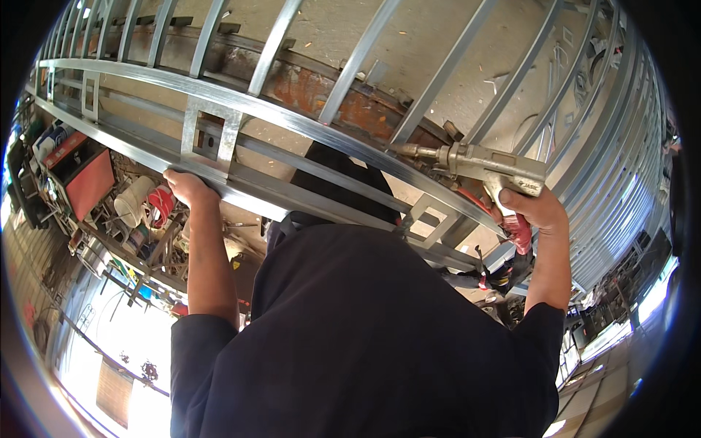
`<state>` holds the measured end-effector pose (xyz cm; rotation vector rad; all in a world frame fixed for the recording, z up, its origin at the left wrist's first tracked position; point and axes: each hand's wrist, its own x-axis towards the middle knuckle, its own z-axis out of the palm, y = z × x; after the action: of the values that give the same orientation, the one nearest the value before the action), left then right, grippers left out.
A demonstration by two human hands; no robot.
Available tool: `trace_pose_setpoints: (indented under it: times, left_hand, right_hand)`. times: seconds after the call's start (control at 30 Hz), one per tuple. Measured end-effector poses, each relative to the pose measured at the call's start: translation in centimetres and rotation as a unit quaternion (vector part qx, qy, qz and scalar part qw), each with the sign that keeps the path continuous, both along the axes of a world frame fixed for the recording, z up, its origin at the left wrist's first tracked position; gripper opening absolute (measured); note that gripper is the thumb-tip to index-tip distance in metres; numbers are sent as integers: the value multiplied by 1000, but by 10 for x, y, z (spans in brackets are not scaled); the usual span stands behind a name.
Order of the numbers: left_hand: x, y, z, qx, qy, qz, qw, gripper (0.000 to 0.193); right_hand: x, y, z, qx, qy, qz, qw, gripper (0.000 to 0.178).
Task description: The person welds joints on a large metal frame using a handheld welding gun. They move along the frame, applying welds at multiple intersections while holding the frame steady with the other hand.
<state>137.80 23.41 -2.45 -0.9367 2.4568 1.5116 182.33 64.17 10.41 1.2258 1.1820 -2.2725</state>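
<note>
My left hand [191,191] is closed over the near metal rail [157,159] of a long frame, at the left of the head view. Beside it a small rectangular metal bracket [212,133] spans the gap to the upper rail [288,120]. At the right, my right hand [539,212] is wrapped round a handheld welding gun [496,164] with a boxy metal body. Its narrow nozzle points left, with the tip by the upper rail where an upright bar joins. Some of the fingers are hidden behind the grip.
Several parallel metal bars [361,62] run away from the upper rail. Beneath them lies a rusty steel beam [299,80]. A second square bracket [431,219] sits between the rails near my body. Red box [86,179], buckets and scrap crowd the left; cables [496,279] hang below the gun.
</note>
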Motion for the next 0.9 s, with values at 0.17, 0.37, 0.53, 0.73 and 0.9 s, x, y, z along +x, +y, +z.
trace_pose_setpoints:
  times: [0.17, 0.37, 0.53, 0.73, 0.9]
  left_hand:
    - [-3, -3, -1, -9, -15, -1, 1000, 65]
    - [-6, -5, -3, -21, -21, -21, 999, 64]
    - [-8, -9, -6, -37, -13, -21, 999, 67]
    - [-5, 0, 1, -55, -31, -18, 998, 68]
    - [-5, -3, -1, -49, -17, -28, 998, 67]
  right_hand:
    - [10, 1, -4, -9, 12, 34, 999, 62]
    - [13, -1, -7, -2, 8, 41, 999, 59]
    - [14, 0, -10, -1, 0, 54, 999, 61]
    - [15, 1, -13, 1, -7, 71, 997, 64]
    - [16, 2, -13, 0, 10, 78, 997, 68]
